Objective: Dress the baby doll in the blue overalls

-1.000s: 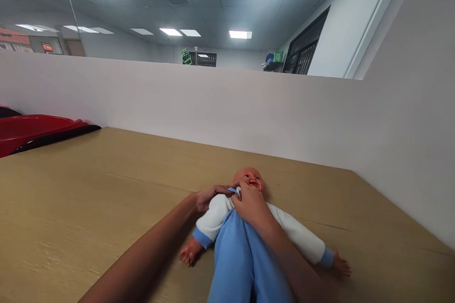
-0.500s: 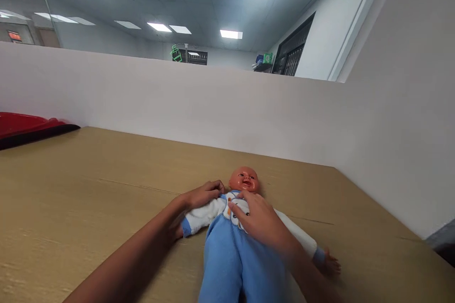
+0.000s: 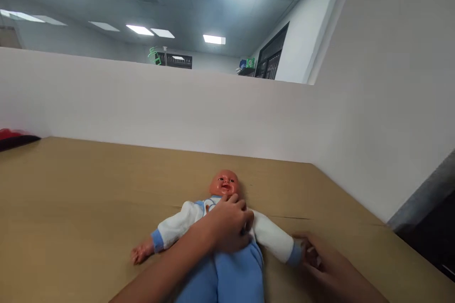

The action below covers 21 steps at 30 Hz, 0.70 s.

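A baby doll in a white top and blue trousers lies on its back on the tan table, head toward the far partition. My left hand rests curled on the doll's chest, fingers pressed onto the clothing. My right hand is closed around the doll's hand at the end of its blue-cuffed sleeve, on the right. The doll's other arm lies stretched out to the left, free on the table.
A white partition runs along the table's far edge and turns along the right side. A red and black object peeks in at the far left. The table's right corner drops off to a dark floor area.
My right hand left the doll's chest and went right to grip the doll's hand. My left hand moved from the doll's shoulder onto its chest. The view has swung to the right.
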Tool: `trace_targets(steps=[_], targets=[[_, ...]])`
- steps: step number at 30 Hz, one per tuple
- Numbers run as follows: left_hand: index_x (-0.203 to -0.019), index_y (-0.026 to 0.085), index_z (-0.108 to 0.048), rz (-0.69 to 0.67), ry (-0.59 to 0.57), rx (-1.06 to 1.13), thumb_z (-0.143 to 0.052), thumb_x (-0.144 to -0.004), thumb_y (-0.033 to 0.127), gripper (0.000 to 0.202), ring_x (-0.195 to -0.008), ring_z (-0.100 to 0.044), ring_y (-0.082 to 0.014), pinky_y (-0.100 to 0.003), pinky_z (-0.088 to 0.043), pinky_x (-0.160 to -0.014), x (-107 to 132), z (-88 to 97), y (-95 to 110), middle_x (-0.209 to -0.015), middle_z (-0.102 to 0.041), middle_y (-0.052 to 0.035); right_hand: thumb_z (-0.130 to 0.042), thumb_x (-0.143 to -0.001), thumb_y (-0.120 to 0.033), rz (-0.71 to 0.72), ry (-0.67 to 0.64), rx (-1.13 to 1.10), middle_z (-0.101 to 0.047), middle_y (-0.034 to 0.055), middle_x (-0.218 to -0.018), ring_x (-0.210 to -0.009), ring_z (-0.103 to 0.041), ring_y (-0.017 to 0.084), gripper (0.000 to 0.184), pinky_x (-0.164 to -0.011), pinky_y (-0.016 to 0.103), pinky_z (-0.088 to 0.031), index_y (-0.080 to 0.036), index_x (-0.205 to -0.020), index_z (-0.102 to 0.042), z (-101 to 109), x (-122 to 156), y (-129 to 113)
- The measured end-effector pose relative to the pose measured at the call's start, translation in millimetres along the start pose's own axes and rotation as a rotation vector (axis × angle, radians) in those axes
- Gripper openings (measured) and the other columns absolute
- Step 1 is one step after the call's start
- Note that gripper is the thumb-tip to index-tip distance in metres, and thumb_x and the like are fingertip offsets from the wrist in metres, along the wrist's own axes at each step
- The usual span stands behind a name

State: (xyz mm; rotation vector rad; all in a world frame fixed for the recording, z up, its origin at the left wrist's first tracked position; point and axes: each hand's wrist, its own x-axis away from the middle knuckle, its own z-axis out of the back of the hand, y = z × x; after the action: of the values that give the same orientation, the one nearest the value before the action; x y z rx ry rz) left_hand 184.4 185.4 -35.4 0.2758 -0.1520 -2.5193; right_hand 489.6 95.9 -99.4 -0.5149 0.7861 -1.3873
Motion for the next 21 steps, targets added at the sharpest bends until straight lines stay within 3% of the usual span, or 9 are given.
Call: trace_targets(steps=[3,6,8,10,14,17,21], targets=[[-0.095,0.026,-0.073,-0.069,-0.086,0.113,-0.077,-0.084,0.040,0.018,-0.107,-0.062,-0.0341,-0.046,-0.047,-0.092,0.8,1.4,-6.6,-0.105,-0.071,-0.0092,-0.077,-0.083,-0.043,-0.064,-0.021,-0.182,-0.078,0.0086,-0.101,-0.092,-0.075,0.031,0.033,-0.076,0.039,-0.062,-0.027,-0.112,-0.074,3.1,-10.8,-7.0],[-0.100,0.026,-0.070,-0.153,-0.096,0.181,-0.078,-0.087,0.035,0.018,-0.106,-0.063,-0.0292,-0.040,-0.045,-0.092,2.1,5.2,-14.4,-0.107,-0.072,-0.0057,-0.082,-0.082,-0.049,-0.041,0.127,-0.339,-0.076,0.0110,-0.117,-0.112,-0.072,0.032,0.044,-0.094,0.041,-0.061,-0.026,-0.117,-0.069,-2.8,-25.0,-27.1],[-0.108,0.026,-0.065,-0.249,-0.040,0.149,-0.062,-0.100,0.033,0.012,-0.099,-0.064,-0.0247,-0.036,-0.043,-0.088,0.9,3.3,-15.7,-0.103,-0.073,-0.0047,-0.081,-0.083,-0.048,0.037,0.212,-0.316,-0.074,0.0106,-0.123,-0.112,-0.072,0.031,0.046,-0.096,0.040,-0.060,-0.025,-0.120,-0.068,-17.7,-32.7,-43.4],[-0.118,0.026,-0.063,-0.312,0.070,0.049,-0.043,-0.108,0.033,0.023,-0.092,-0.064,-0.0232,-0.037,-0.040,-0.082,-1.2,-3.0,-15.3,-0.103,-0.073,-0.0059,-0.078,-0.085,-0.042,0.165,0.250,-0.223,-0.073,0.0103,-0.122,-0.108,-0.071,0.029,0.037,-0.094,0.040,-0.059,-0.025,-0.117,-0.070,-39.9,-37.8,-56.5],[-0.123,0.028,-0.067,-0.359,0.271,-0.128,-0.033,-0.110,0.033,0.037,-0.085,-0.059,-0.0240,-0.041,-0.035,-0.078,-2.4,-17.6,-14.8,-0.106,-0.074,-0.0094,-0.067,-0.084,-0.023,0.325,0.179,-0.191,-0.073,0.0091,-0.109,-0.105,-0.068,0.028,0.022,-0.093,0.039,-0.056,-0.024,-0.105,-0.076,-80.0,-37.7,-64.2],[-0.119,0.026,-0.070,-0.308,0.351,-0.003,-0.039,-0.109,0.039,0.035,-0.084,-0.058,-0.0247,-0.040,-0.036,-0.078,-3.1,-18.2,-14.7,-0.097,-0.073,-0.0098,-0.067,-0.089,-0.030,0.309,0.065,-0.265,-0.070,0.0102,-0.120,-0.116,-0.064,0.028,0.018,-0.104,0.041,-0.052,-0.024,-0.102,-0.077,-88.2,-31.9,-61.2],[-0.102,0.022,-0.069,-0.075,0.396,0.485,-0.057,-0.102,0.044,0.025,-0.093,-0.062,-0.0239,-0.035,-0.043,-0.082,-10.5,-12.7,-19.6,-0.099,-0.072,-0.0063,-0.052,-0.099,-0.038,0.222,-0.060,-0.520,-0.070,0.0080,-0.121,-0.121,-0.063,0.027,0.027,-0.111,0.042,-0.048,-0.026,-0.102,-0.076,-84.9,-25.2,-61.4]])
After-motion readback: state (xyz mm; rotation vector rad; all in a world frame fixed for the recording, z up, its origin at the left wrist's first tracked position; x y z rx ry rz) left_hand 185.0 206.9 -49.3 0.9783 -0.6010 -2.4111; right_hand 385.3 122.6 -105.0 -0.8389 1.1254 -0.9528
